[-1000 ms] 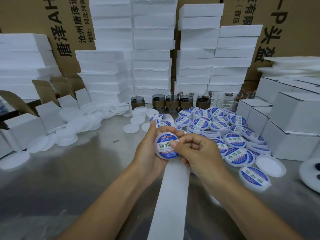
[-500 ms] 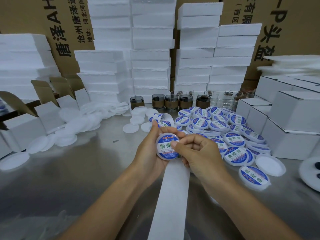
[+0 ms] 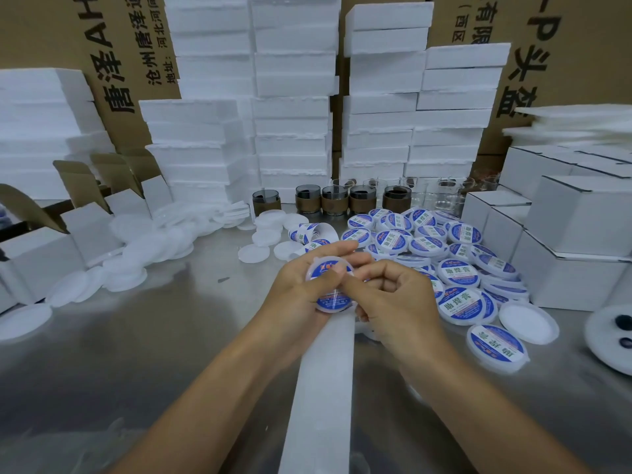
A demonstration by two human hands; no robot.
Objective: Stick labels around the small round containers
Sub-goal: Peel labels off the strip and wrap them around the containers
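My left hand [image 3: 294, 295] grips a small round white container [image 3: 330, 302] with a blue and white label, held above the metal table [image 3: 136, 354]. The left thumb lies across its face. My right hand [image 3: 393, 302] has its fingers curled and its fingertips press on the container's face next to that thumb. A long white strip of label backing paper [image 3: 321, 398] runs from under the container toward me. A roll of blue labels [image 3: 307, 232] lies just beyond my hands.
A heap of labelled containers [image 3: 444, 254] lies at the right, with one apart [image 3: 497, 347] and a plain lid [image 3: 528, 321]. Plain white lids [image 3: 136, 254] spread at the left. White boxes [image 3: 574, 234], foam stacks [image 3: 290, 114] and dark glass jars [image 3: 333, 200] ring the table.
The container has tipped in my left hand and the left thumb now covers its middle. My right fingertips have slid across its face.
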